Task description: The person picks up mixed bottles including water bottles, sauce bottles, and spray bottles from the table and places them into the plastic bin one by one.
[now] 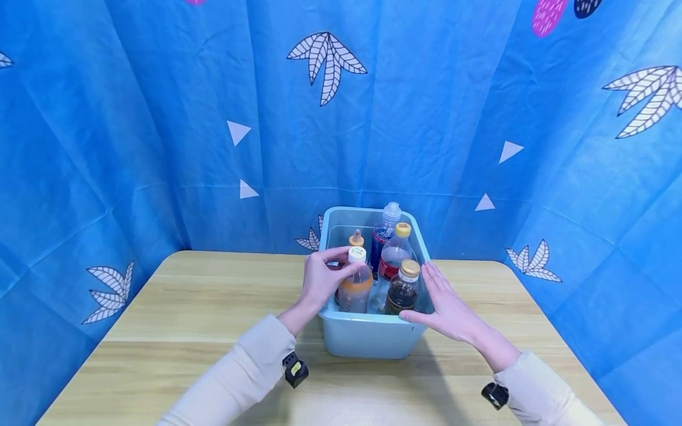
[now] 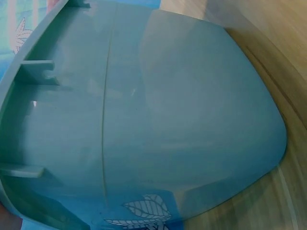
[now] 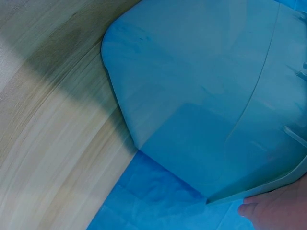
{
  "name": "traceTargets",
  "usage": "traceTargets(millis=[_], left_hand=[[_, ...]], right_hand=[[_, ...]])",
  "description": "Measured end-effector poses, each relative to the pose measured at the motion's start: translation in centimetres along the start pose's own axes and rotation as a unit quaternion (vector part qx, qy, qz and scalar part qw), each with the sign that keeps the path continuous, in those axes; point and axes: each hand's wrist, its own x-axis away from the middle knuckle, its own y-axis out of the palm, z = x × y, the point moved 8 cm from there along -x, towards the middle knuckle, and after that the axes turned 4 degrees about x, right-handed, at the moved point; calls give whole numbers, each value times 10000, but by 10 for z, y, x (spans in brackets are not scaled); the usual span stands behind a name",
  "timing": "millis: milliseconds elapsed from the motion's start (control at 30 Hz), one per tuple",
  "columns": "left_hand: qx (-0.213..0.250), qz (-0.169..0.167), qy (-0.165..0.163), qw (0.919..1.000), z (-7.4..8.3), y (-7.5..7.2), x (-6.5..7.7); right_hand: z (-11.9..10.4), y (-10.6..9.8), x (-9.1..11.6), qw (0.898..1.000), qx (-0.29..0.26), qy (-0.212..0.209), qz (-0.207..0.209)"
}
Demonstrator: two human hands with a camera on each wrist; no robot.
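a light blue plastic bin [image 1: 367,337] stands on the pale wooden desk [image 1: 176,319], toward its far middle, with five bottles upright inside. the left hand [image 1: 319,278] reaches over the bin's left rim, its fingers [image 1: 341,269] curled around the orange drink bottle with a white cap [image 1: 356,287] at the near left. the right hand [image 1: 447,305] lies flat against the bin's right rim, fingers straight and together, just beside the dark drink bottle with a gold cap [image 1: 403,289].

From my feed, pale wooden surface [image 1: 202,313] across the lower frame, blue leaf-printed cloth backdrop [image 1: 160,118] wrapping left, centre and right, even bright light
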Motion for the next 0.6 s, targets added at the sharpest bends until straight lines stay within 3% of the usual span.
traceTargets(millis=[600], left_hand=[[-363, -238, -182, 9989, -8, 5, -1]], right_hand=[[0, -1, 0, 10000, 25, 43, -41]])
